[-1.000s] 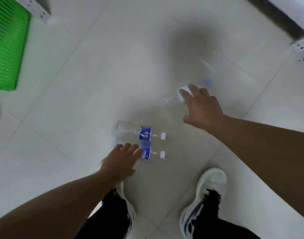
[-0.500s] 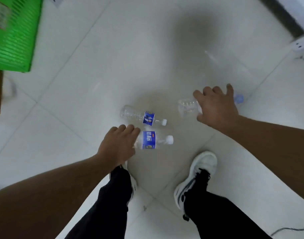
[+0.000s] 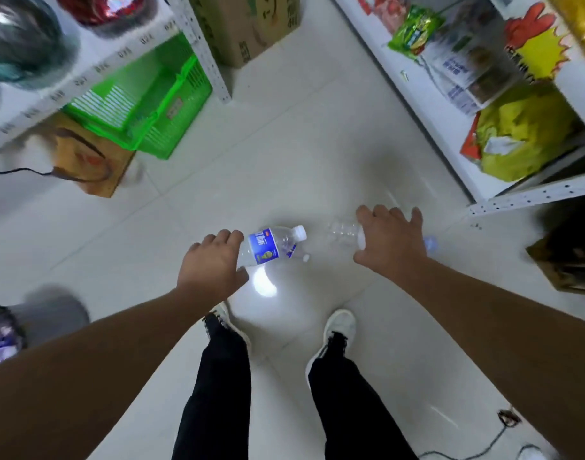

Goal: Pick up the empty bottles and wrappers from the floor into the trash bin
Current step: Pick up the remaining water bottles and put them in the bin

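Observation:
My left hand (image 3: 211,267) grips the base end of a clear bottle with a blue label and white cap (image 3: 267,245), raised above the floor. Just behind it, a second blue-labelled bottle (image 3: 296,252) lies on the tiles, mostly hidden, with its small white cap showing. My right hand (image 3: 390,240) is wrapped over the middle of a label-free clear bottle (image 3: 342,232); its pale blue cap sticks out to the right of my hand. A blurred grey round container (image 3: 52,310) stands at the lower left; I cannot tell what it is.
Shelving lines both sides: a white rack with snack bags on the right (image 3: 533,194), a rack on the left with a green crate (image 3: 141,101) and a brown box (image 3: 85,161) under it. A cardboard box (image 3: 248,21) stands ahead. A cable (image 3: 483,449) trails at the lower right.
Both hands closed on their bottles and came up from the floor. The view rose and pulled back, bringing the shelves into sight. One blue-labelled bottle stays on the tiles.

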{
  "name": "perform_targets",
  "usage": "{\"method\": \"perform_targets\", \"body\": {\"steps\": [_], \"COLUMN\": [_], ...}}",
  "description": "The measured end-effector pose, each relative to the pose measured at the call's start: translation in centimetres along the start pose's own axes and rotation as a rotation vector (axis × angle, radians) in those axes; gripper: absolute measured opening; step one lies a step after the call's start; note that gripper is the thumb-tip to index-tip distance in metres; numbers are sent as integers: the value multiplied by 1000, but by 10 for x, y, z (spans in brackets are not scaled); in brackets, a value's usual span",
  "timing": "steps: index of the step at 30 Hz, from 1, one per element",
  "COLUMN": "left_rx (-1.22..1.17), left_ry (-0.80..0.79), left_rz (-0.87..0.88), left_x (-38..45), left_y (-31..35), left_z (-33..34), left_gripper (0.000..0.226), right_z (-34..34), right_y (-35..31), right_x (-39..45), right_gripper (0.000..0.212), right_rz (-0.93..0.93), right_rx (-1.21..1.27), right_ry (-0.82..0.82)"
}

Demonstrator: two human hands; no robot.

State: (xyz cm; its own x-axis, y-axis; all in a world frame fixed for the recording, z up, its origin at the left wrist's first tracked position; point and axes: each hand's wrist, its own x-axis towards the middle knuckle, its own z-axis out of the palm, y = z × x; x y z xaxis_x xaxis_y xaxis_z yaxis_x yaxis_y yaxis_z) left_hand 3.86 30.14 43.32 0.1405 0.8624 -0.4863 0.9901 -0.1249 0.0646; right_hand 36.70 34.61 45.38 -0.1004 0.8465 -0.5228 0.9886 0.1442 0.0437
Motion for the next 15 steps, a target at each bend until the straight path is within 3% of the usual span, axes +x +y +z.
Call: {"method": "perform_targets", "body": {"steps": [7, 15], "left_rx": [-216, -327], "left_ry": [45, 40], "left_rz": [-199, -413], "left_x": [-67, -196], "left_y": [-50, -190], "left_z": [34, 122], "left_gripper": [59, 60], "right_z": [0, 66], "right_y": [-91, -270], "right_x": [-20, -40], "right_gripper": [76, 64], "right_rz": [-126, -265], "right_rx": [56, 106], "right_ry": [11, -100]}}
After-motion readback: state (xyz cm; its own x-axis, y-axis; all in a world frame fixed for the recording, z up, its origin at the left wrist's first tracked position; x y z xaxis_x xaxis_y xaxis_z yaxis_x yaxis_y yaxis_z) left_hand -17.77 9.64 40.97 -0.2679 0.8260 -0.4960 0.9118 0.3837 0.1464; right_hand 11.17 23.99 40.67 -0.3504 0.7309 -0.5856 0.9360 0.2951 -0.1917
